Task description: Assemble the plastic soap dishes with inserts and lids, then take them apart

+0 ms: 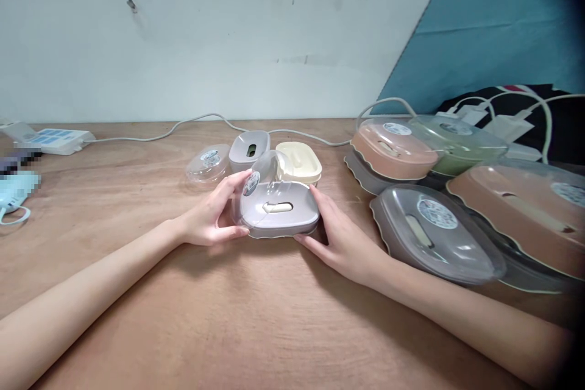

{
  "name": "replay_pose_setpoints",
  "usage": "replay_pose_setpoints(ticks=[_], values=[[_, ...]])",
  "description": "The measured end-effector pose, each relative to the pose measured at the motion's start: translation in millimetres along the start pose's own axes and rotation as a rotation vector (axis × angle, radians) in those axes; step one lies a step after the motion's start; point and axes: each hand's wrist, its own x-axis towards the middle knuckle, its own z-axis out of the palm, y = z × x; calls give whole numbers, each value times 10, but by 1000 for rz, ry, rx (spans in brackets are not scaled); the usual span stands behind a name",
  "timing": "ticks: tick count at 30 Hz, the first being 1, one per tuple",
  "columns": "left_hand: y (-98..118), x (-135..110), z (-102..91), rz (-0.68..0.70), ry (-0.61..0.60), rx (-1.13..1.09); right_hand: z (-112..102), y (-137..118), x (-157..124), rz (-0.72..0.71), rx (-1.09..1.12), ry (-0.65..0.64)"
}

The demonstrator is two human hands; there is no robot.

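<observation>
Box (284, 219) with cream piece (278, 207): right hand (342, 231) grips it, left hand (212, 213) its clear cover (265, 168).

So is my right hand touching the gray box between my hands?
Touching: the head view shows your right hand against the gray box at one end.

Holds a bare, slender left forearm (107, 286) slanting in from the lower left and a bare, slender right forearm (461, 311) from the lower right. Has the bare left hand (211, 216) and bare right hand (339, 233) facing inward mid-frame, with curved fingers (236, 179) above, thumbs (232, 233) below.
</observation>
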Motion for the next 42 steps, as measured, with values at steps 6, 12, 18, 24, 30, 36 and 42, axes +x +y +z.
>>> replay_pose_setpoints(ticks=[6, 12, 18, 24, 30, 36, 42], values=[[2, 4, -5, -16, -6, 0, -7, 0, -3, -9, 5, -6], [97, 32, -25, -31, -126, 7, -16, -11, 3, 30, 104, -17], [143, 32, -42, -21, -203, -2, -24, -21, 5, 6, 159, -25], [168, 50, 62, -59, -127, 5, -26, -5, -8, -33, 132, -22], [192, 80, 43, -94, -107, 13, -36, -3, -17, -38, 95, -27], [282, 130, -46, -183, -144, -35, -27, -10, -15, -58, 53, -14], [347, 118, -45, -205, -185, 36, -22, 1, -19, -75, 51, -14]])
